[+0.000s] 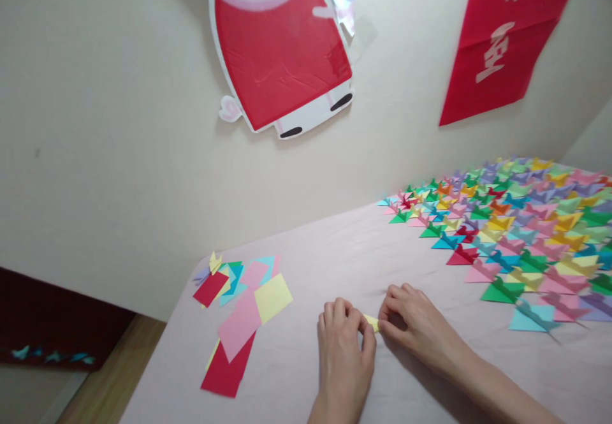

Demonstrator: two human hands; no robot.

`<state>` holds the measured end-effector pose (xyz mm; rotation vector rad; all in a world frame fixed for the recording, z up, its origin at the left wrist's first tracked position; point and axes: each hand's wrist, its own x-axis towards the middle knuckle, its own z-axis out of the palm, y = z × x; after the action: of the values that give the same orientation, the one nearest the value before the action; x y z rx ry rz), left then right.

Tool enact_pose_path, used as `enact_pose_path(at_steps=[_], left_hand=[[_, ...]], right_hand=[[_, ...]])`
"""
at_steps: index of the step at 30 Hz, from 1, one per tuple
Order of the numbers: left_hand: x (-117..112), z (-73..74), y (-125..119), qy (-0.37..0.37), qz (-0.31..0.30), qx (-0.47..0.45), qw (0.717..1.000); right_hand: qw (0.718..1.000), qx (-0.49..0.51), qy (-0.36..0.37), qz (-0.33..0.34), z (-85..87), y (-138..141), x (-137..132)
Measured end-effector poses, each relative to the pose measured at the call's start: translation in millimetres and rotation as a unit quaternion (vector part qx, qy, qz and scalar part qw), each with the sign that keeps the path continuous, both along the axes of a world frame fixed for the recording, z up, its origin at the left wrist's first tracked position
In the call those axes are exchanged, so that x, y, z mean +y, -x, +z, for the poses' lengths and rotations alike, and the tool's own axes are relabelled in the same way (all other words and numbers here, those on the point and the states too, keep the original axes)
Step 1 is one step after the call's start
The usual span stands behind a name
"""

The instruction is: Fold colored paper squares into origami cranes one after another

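My left hand (345,347) and my right hand (415,321) rest close together on the pale pink table (335,258). Both pinch a small folded piece of yellow paper (371,322) between their fingertips, pressed against the tabletop. Most of the paper is hidden under the fingers. To the left of my hands lies a loose pile of flat coloured paper squares (241,312) in red, pink, yellow and blue, with one small folded yellow piece (215,262) at its far end.
Several rows of folded paper cranes (521,239) in many colours cover the right half of the table. The table's left edge drops to a wooden floor (109,379). A red and white cartoon cut-out (282,60) and a red banner (502,35) hang on the wall behind.
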<state>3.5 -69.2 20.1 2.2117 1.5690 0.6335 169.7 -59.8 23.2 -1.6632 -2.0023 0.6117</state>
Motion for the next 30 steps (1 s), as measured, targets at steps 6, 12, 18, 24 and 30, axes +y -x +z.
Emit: enact_pose_path(at_steps=[6,12,18,24,30], left_hand=[[2.9,-1.7,-3.0,-0.008,0.004,0.021,1.000],[4.1,-5.1,-4.1,-0.008,0.007,0.045,0.999],[4.6,-4.6,-6.3,-0.005,0.007,0.067,0.998],[4.5,-3.3,-6.5,-0.006,0.008,0.078,0.997],[6.2,2.4,-2.3,0.015,-0.004,0.068,0.998]], right_hand=[[1.000,-0.021,-0.010,0.003,-2.3,1.6,0.0],[0.999,-0.036,-0.037,0.013,-6.0,0.3,-0.8],[0.998,-0.037,-0.037,0.017,-7.7,0.7,-2.5],[0.998,-0.042,-0.043,0.003,-8.5,3.5,-4.9],[0.999,-0.021,-0.040,0.004,-10.0,3.9,-7.0]])
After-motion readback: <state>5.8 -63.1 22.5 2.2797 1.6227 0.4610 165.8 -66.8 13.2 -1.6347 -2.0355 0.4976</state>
